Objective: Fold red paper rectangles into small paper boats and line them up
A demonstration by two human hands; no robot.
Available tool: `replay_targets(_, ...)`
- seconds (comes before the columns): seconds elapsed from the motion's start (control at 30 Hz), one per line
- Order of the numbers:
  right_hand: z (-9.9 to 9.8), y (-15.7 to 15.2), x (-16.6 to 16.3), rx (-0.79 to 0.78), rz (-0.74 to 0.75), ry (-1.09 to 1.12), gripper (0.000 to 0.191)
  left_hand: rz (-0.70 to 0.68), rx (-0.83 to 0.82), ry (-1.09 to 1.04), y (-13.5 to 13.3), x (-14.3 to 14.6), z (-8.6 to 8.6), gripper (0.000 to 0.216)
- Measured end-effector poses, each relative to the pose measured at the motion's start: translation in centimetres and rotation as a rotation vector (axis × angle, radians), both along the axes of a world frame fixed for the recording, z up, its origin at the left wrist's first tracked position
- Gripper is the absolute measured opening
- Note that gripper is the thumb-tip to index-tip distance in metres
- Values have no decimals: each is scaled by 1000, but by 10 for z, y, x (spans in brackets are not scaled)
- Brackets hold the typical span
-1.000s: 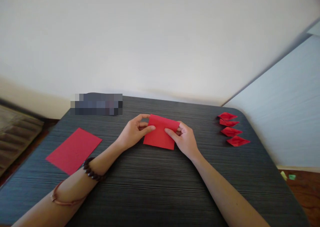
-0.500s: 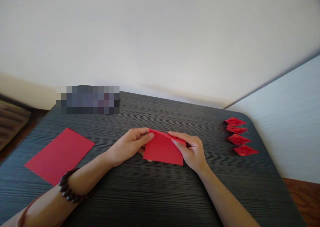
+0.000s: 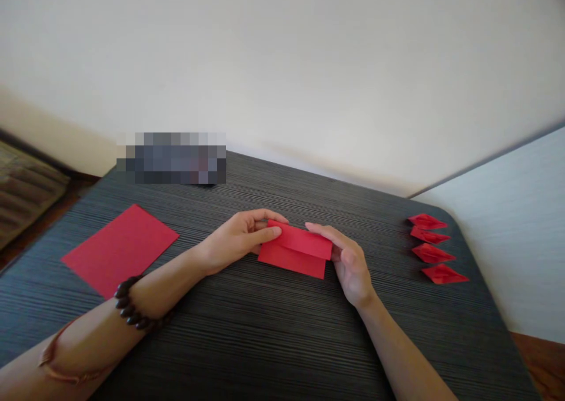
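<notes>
A sheet of red paper [image 3: 304,240], with its upper part folded down over the lower part, is held between my two hands above the table. My left hand [image 3: 241,236] pinches its left end, thumb on the front and fingers behind. At the right end is my right hand [image 3: 351,265], its fingers curved around behind the top and right edges. The right thumb stands off the paper's front. Behind the paper, some fingertips are hidden.
On the dark wood-grain table [image 3: 247,342], flat red paper [image 3: 123,248] lies at left, beside my beaded wrist. Several folded red paper pieces [image 3: 435,252] form a column at right. A blurred-out object [image 3: 172,159] is at the back left, near the wall [image 3: 282,65].
The paper's top flap has come down over the front, leaving a narrower lower strip. My right thumb has left the paper's front. The view has shifted slightly.
</notes>
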State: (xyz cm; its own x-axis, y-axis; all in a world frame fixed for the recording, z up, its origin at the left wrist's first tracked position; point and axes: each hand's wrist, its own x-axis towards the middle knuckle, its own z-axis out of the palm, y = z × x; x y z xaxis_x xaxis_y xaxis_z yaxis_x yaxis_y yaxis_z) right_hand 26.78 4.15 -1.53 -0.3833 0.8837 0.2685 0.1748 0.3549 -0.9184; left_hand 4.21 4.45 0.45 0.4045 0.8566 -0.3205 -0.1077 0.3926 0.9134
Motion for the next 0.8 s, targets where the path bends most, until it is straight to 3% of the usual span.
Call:
replay_targets(0.07, -2, -1, -3, -90, -81, 23, 52, 19, 29, 18, 1, -1, -2, 27)
replay_targets(0.2, 0, -4, -11, -238, -185, -20, 33, 29, 39, 23, 2, -1, -2, 31)
replay_targets(0.4, 0, -5, -13, -209, -196, -9, 24, 42, -55, -12, -1, 2, 1, 35)
replay_targets(0.6, -1, -6, -11, -234, -150, 32, 30, 68, -40, 40, -2, 2, -2, 30)
replay_targets(0.8, 0, -6, -13, -233, -194, -16, 28, 58, -30, 59, -2, 1, -1, 27)
